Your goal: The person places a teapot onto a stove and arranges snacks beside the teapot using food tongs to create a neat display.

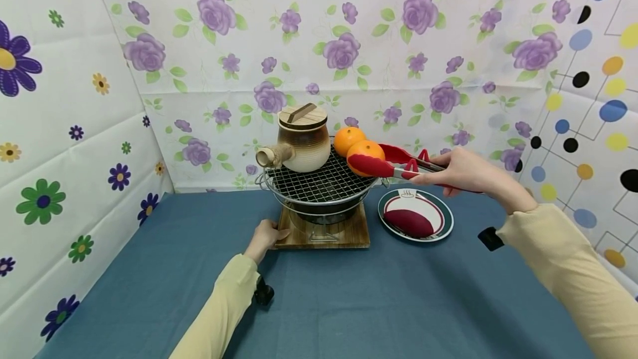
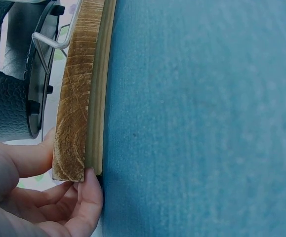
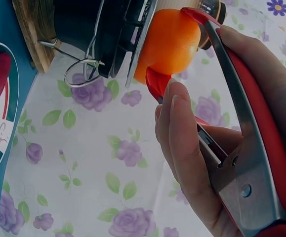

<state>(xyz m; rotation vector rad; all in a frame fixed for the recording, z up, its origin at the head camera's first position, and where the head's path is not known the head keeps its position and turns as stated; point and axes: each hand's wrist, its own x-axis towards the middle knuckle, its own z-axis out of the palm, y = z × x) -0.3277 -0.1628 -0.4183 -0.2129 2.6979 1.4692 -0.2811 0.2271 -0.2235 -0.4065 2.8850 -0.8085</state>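
Observation:
My right hand [image 1: 466, 170] grips red-tipped metal tongs [image 1: 371, 165] near the right side of the grill. Their tips sit on either side of the nearer orange [image 1: 366, 150], which is at the right edge of the round wire rack [image 1: 319, 186]. A second orange [image 1: 347, 138] lies just behind it. With the thumb on top and fingers below, my left hand [image 1: 266, 235] pinches the left corner of the wooden board [image 2: 76, 108] under the stove. A ceramic pot [image 1: 306, 151] with a wooden lid and side handle stands on the rack's left part.
Right of the board is a plate [image 1: 448, 218] with a green rim, holding a dark red, smooth, oval thing [image 1: 408, 223]. A blue cloth [image 1: 349, 303] covers the table. Flowered sheets [image 1: 299, 26] hang close behind the grill and along the sides.

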